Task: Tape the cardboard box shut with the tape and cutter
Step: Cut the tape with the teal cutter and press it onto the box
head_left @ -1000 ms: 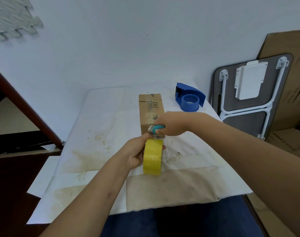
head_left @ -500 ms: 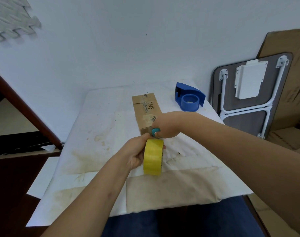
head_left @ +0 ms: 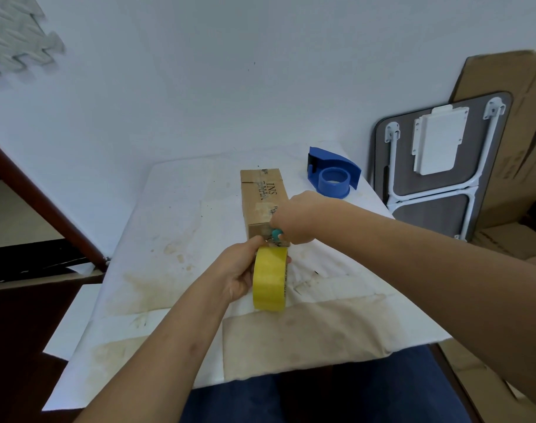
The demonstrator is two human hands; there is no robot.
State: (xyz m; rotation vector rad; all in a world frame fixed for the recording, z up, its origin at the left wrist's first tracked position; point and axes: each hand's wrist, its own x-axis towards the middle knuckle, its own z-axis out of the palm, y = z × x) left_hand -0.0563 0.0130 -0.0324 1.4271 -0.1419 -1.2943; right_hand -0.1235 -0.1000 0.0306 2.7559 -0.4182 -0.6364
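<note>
A long narrow cardboard box point(head_left: 260, 196) lies on the white cloth, its near end facing me. My left hand point(head_left: 239, 271) grips a yellow roll of tape point(head_left: 269, 280) held upright just in front of that near end. My right hand point(head_left: 297, 216) is closed around a small teal-handled cutter point(head_left: 276, 233), whose tip sits at the box's near end right above the roll. The stretch of tape between roll and box is hidden by my fingers.
A blue tape dispenser point(head_left: 333, 172) stands at the back right of the stained white table point(head_left: 169, 239). A folded grey table point(head_left: 437, 166) and flat cardboard point(head_left: 510, 102) lean on the wall to the right. Dark wood furniture point(head_left: 22, 190) sits left.
My right hand with the cutter has shifted slightly up and right over the box's near end. The box's far end has swung a little left. The roll has stayed put.
</note>
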